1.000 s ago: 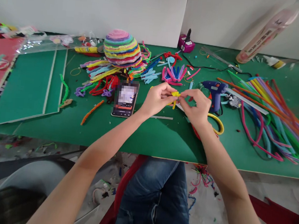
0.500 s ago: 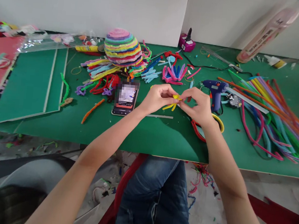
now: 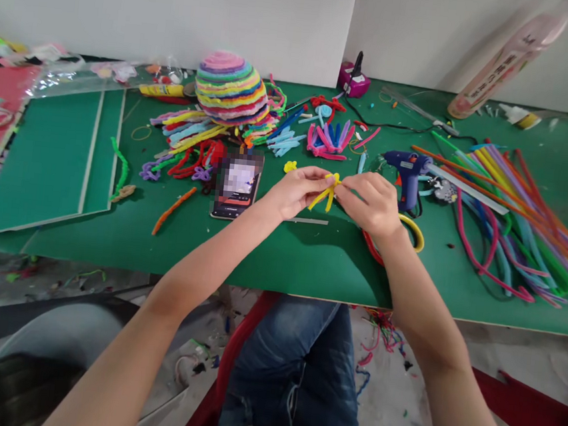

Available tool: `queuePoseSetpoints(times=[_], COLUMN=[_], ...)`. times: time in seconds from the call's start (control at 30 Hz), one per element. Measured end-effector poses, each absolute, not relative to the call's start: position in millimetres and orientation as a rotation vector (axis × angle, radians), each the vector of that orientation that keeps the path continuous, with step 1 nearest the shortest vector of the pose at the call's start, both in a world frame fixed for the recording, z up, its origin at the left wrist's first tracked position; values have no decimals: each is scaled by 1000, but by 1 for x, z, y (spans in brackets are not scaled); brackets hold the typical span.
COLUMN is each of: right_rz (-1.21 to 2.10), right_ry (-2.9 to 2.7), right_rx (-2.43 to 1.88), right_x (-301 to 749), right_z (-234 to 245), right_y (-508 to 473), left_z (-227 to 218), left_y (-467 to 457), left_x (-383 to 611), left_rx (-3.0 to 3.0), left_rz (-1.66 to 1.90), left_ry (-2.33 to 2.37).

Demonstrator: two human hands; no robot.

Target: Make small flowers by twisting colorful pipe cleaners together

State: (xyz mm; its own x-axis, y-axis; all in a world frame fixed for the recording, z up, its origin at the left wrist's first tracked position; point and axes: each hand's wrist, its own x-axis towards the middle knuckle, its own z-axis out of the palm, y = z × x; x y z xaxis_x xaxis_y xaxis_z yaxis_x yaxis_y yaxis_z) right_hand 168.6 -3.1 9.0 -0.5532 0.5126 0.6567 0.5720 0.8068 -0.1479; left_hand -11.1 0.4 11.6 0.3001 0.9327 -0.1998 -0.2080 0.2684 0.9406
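Over the middle of the green table, a yellow pipe-cleaner shape (image 3: pixel 329 194) is held between my two hands, its two loose ends hanging down. My left hand (image 3: pixel 296 191) pinches it from the left with thumb and fingers. From the other side my right hand (image 3: pixel 373 201) is closed at its right edge, the fingertips partly hidden. A small yellow curled piece (image 3: pixel 290 166) lies just behind my left hand. Under my right wrist are red and yellow loops (image 3: pixel 419 231), like scissor handles, partly covered. A phone (image 3: pixel 236 191) lies left of my left hand.
A blue glue gun (image 3: pixel 409 168) stands behind my right hand. Long pipe cleaners (image 3: pixel 529 223) spread at the right. A striped pipe-cleaner dome (image 3: pixel 233 91) and cut pieces (image 3: pixel 285 143) lie at the back. An orange pipe cleaner (image 3: pixel 174 210) and green boards (image 3: pixel 53 157) are at left.
The yellow shape has turned, so its crossed top and hanging ends show more. My left hand has shifted slightly down, uncovering the small yellow piece behind it; my right fingers have moved slightly.
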Motion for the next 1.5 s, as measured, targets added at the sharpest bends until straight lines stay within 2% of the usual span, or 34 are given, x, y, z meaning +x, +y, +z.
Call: queuePoseSetpoints(times=[0.13,0.27,0.33,0.43,0.7,0.87,1.1,1.37,1.5], right_rz=[23,490,691,795,628,581,662,489,522], right_ry=[-2038,-1768,-1764,-1869,-2036,-2051,-2007,-2078,-2064], right_rx=[-844,-999,-1055,-1097,-1107,-1060,-997,-854,-909], right_x=[165,158,155,154,160,163,164,162,163], right_z=[9,15,18,22,25,26,30,27,23], right_y=[-4,-10,-11,-11,-8,-9,-10,-11,-9], left_z=[13,17,17,19,25,25,24,23,23], left_y=[-1,-2,-3,-5,-7,-6,-5,0,1], left_x=[-10,-12,-13,-14,-21,-24,-21,-21,-20], left_rx=[1097,1446,1577,1729,2248,2308,1799,1270,1155], left_rz=[1081,1281,1310,1260,1172,1087,1093,879,856], left_ry=[976,970,952,987,951,941,904,958,942])
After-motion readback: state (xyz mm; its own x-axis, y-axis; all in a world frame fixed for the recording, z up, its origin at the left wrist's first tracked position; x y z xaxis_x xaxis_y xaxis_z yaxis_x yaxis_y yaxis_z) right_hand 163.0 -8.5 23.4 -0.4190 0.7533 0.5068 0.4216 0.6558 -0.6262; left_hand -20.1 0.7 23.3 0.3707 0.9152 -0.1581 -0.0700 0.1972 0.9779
